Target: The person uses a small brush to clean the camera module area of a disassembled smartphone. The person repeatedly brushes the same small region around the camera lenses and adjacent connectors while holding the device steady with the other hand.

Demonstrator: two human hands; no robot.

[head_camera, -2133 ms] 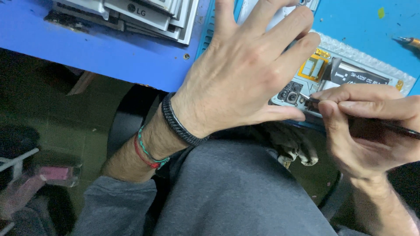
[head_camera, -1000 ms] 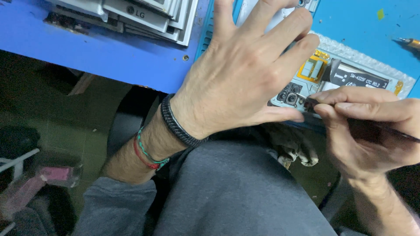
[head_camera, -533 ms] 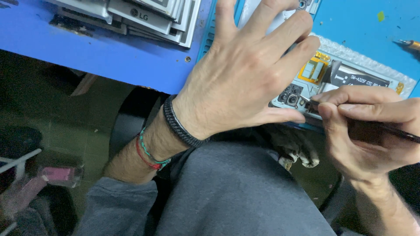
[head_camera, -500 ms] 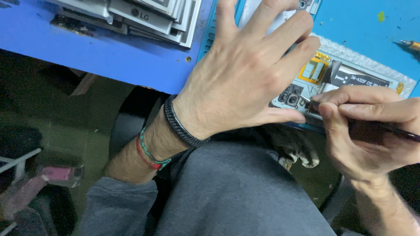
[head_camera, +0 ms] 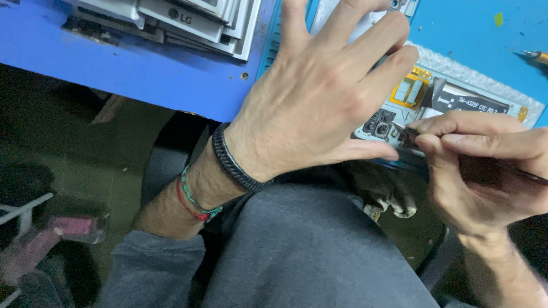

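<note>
Blue tabletop (head_camera: 142, 68): it carries an opened smartphone (head_camera: 451, 100), back cover off, lying at the near right edge with its long axis running left to right, slightly tilted toward far left.
Phone interior: camera modules (head_camera: 379, 125) at its left end, an orange flex patch (head_camera: 408, 91) beside them, a dark battery (head_camera: 474, 102) further right.
Left hand (head_camera: 319, 108): flat and spread wide over the phone's left part, palm down, pinning it; thumb along the near edge, its tip just beside the cameras. It closes on nothing.
Right hand (head_camera: 485, 171): grip pinched narrow around a thin dark tool (head_camera: 502, 171), thumb and forefinger closed on the shaft.
Tool tip (head_camera: 399, 126): touching the board just right of the cameras; the shaft runs away right, roughly along the phone's length.
Key relation: the work point lies left of the right grip, between both thumbs; the right hand is nearer.
Surroundings: a stack of grey metal frames (head_camera: 188, 20) far left; a screwdriver tip (head_camera: 536, 56) far right, well apart.
</note>
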